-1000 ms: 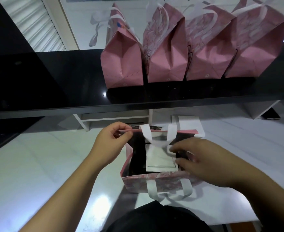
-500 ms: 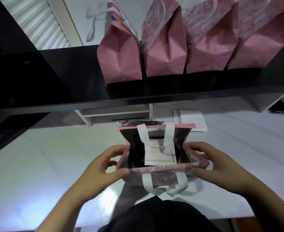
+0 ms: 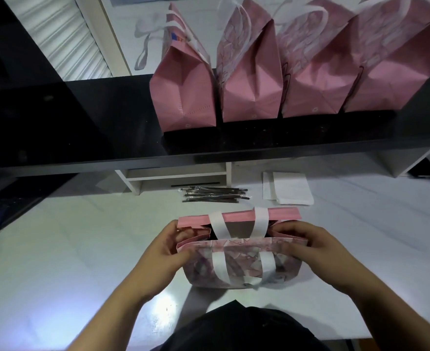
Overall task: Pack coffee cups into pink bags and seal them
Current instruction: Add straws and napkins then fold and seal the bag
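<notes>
Looking down at the lower centre of the frame, I see a pink patterned paper bag with white ribbon handles standing on the white tabletop, its mouth pressed nearly flat. My left hand pinches the bag's left top corner, thumb on the near panel and fingers curled into the side fold. My right hand does the same at the right top corner, fingers curled over the folded-in side. The far rim shows as a plain pink strip, with one handle loop lying across the narrow dark gap and the other hanging down the near face. I cannot tell what sits inside. Just beyond the bag, at centre frame, lies a bundle of dark wrapped straws, and to its right a small stack of white paper sheets. Across the upper right, four closed pink paper bags stand side by side on a glossy black shelf.
</notes>
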`<state>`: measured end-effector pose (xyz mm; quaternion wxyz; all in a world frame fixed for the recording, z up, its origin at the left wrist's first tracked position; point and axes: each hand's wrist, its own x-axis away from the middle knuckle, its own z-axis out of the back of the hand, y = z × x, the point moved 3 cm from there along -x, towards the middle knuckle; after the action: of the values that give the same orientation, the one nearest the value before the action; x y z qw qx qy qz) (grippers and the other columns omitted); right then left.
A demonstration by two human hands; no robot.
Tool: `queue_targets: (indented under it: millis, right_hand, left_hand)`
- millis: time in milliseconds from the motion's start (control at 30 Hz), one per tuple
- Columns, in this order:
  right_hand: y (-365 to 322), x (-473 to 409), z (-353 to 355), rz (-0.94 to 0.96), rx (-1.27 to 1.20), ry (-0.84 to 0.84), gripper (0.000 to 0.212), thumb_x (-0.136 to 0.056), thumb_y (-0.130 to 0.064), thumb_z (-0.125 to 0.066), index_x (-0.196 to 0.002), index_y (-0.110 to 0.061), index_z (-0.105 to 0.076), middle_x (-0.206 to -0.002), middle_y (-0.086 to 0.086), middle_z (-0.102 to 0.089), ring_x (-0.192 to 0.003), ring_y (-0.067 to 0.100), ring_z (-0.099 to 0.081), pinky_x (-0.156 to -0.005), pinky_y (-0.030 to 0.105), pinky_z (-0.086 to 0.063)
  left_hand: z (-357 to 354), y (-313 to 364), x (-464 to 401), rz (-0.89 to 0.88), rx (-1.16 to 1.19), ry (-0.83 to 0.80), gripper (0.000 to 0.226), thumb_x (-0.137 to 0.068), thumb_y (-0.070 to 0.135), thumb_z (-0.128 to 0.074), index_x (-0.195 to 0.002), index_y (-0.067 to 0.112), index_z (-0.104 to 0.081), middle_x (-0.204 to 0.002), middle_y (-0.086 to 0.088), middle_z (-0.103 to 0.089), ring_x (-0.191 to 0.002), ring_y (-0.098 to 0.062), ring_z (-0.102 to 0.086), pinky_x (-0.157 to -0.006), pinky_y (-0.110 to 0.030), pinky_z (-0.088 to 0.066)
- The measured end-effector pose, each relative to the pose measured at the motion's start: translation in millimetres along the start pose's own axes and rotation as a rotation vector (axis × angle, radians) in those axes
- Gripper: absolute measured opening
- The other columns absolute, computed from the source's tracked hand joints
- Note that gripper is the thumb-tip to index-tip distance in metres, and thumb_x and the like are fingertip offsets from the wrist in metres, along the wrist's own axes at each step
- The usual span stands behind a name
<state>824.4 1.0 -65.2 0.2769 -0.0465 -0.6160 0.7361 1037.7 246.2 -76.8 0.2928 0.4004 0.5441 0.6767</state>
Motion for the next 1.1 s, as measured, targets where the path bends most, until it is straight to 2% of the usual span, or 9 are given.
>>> queue_targets:
  millis: [167, 233, 300, 433, 600, 700, 867, 1000, 1100]
  right_hand:
    - [10.2, -9.5, -0.3, -0.053, -0.151, 0.099, 0.041, -0.093, -0.012, -0.073, -0.121, -0.04, -0.059, -0.113, -0.003, -0.077, -0.103, 0.02, -0.074, -0.092, 0.05, -0.058]
    - [11.9, -13.3, 2.1, -0.07, -0.19, 0.123, 0.055, -0.089, -0.017, -0.078, -0.123, -0.049, -0.05, -0.11, -0.007, -0.077, -0.096, 0.019, -0.076, -0.082, 0.043, -0.064]
    - [10.1, -15.4, 4.8, -0.032, -0.106, 0.127, 0.067, -0.088, -0.02, -0.079, -0.13, -0.059, -0.045, -0.112, -0.016, -0.073, -0.094, 0.012, -0.075, -0.073, 0.03, -0.064]
    - [0.6, -18.2, 10.8, 0.142, 0.315, 0.239, 0.043, -0.082, -0.029, -0.083, -0.113, -0.05, -0.061, -0.113, -0.024, -0.055, -0.1, 0.003, -0.06, -0.076, 0.02, -0.054]
    - [-14.1, -17.1, 10.3, 0.28, 0.593, 0.246, 0.035, -0.081, -0.027, -0.084, -0.107, -0.035, -0.063, -0.12, -0.02, -0.056, -0.111, 0.004, -0.053, -0.092, 0.024, -0.049]
    - [-18.3, -17.6, 6.2, 0.317, 0.647, 0.187, 0.031, -0.086, -0.021, -0.079, -0.108, -0.035, -0.062, -0.106, -0.023, -0.061, -0.101, 0.0, -0.056, -0.081, 0.021, -0.05]
    - [-16.1, -19.7, 5.6, 0.33, 0.657, 0.19, 0.028, -0.088, -0.016, -0.076, -0.108, -0.031, -0.064, -0.102, -0.026, -0.058, -0.098, -0.005, -0.053, -0.078, 0.011, -0.041]
    - [-15.7, -21.1, 5.2, 0.325, 0.642, 0.185, 0.027, -0.088, -0.016, -0.077, -0.109, -0.03, -0.066, -0.104, -0.022, -0.061, -0.098, 0.003, -0.056, -0.082, 0.02, -0.048]
    - [-14.4, -22.2, 6.3, 0.322, 0.641, 0.174, 0.028, -0.089, -0.017, -0.076, -0.112, -0.03, -0.067, -0.106, -0.022, -0.062, -0.101, 0.002, -0.057, -0.086, 0.021, -0.049]
  left_hand:
    - [7.9, -11.6, -10.4, 0.048, 0.061, 0.101, 0.065, -0.087, 0.004, -0.072, -0.134, 0.043, -0.052, -0.128, -0.004, -0.071, -0.114, -0.029, -0.07, -0.089, -0.039, -0.062]
    - [14.3, -12.5, -14.5, 0.059, 0.007, 0.109, 0.082, -0.083, 0.01, -0.075, -0.145, 0.055, -0.043, -0.125, -0.003, -0.07, -0.107, -0.029, -0.072, -0.09, -0.042, -0.062]
    - [18.5, -11.5, -17.6, 0.05, -0.05, 0.087, 0.079, -0.082, 0.017, -0.075, -0.147, 0.051, -0.046, -0.127, 0.0, -0.069, -0.107, -0.028, -0.071, -0.091, -0.044, -0.062]
    - [19.0, -7.0, -19.5, 0.034, -0.136, 0.056, 0.057, -0.082, 0.023, -0.075, -0.134, 0.04, -0.059, -0.127, 0.004, -0.07, -0.111, -0.025, -0.07, -0.095, -0.046, -0.06]
    - [18.1, 7.5, -23.9, -0.129, -0.52, 0.177, 0.034, -0.083, 0.033, -0.084, -0.111, 0.045, -0.068, -0.116, 0.027, -0.05, -0.111, -0.002, -0.054, -0.088, -0.009, -0.045]
    - [12.3, 18.3, -25.5, -0.25, -0.698, 0.142, 0.031, -0.087, 0.025, -0.081, -0.104, 0.044, -0.064, -0.117, 0.028, -0.057, -0.113, -0.002, -0.057, -0.087, -0.014, -0.046]
    - [-10.1, 46.4, -33.4, -0.425, -1.018, 0.158, 0.031, -0.087, 0.04, -0.068, -0.115, 0.044, -0.056, -0.109, 0.026, -0.065, -0.097, -0.002, -0.063, -0.086, -0.027, -0.049]
    - [-16.2, 53.1, -40.5, -0.385, -1.038, 0.255, 0.039, -0.083, 0.049, -0.069, -0.112, 0.044, -0.043, -0.101, 0.024, -0.065, -0.085, -0.008, -0.065, -0.07, -0.029, -0.055]
    - [-20.4, 51.9, -48.4, -0.396, -1.084, 0.253, 0.049, -0.088, 0.041, -0.07, -0.129, 0.047, -0.044, -0.118, 0.022, -0.061, -0.091, -0.009, -0.068, -0.07, -0.028, -0.057]
